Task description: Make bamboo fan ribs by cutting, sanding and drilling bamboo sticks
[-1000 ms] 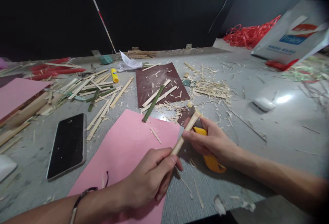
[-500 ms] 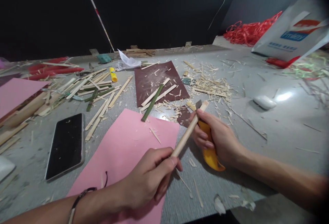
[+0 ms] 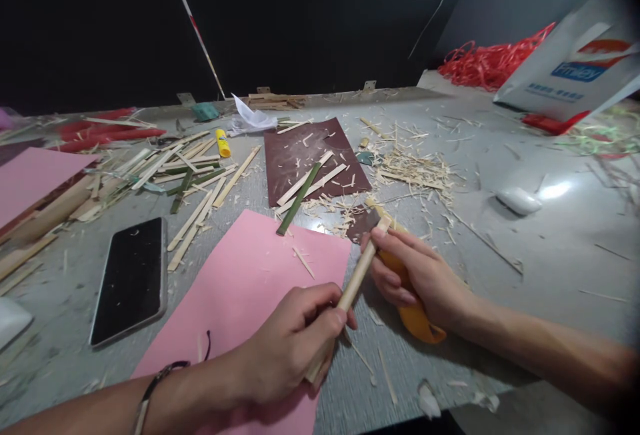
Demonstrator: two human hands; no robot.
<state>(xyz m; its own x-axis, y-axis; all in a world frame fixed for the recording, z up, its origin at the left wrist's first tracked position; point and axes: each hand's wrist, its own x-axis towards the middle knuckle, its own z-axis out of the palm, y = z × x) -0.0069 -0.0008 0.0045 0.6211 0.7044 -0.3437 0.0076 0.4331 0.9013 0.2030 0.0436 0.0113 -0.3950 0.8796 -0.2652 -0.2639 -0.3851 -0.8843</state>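
My left hand (image 3: 300,338) is closed around a pale bamboo strip (image 3: 357,280), which slants up and away to the right. The strip's near end sticks out below the palm. In my right hand (image 3: 417,268) is a yellow utility knife (image 3: 423,325), its grey blade (image 3: 371,217) lying against the far part of the strip. My right thumb presses on the strip just behind the blade. Below my left hand lies a pink sheet of paper (image 3: 240,275). Beyond it, green and pale bamboo strips (image 3: 300,196) rest across a dark brown sheet (image 3: 325,135).
A black phone (image 3: 131,282) lies at the left, near a heap of bamboo strips (image 3: 195,162) and a yellow glue stick (image 3: 223,144). Shavings (image 3: 417,172) are piled right of the brown sheet. A white bag (image 3: 565,68) and red plastic strands (image 3: 480,65) stand at the back right.
The bamboo strip has slid down through my left hand, so its near end now shows below the palm. My right hand and the knife have come a little nearer and to the left.
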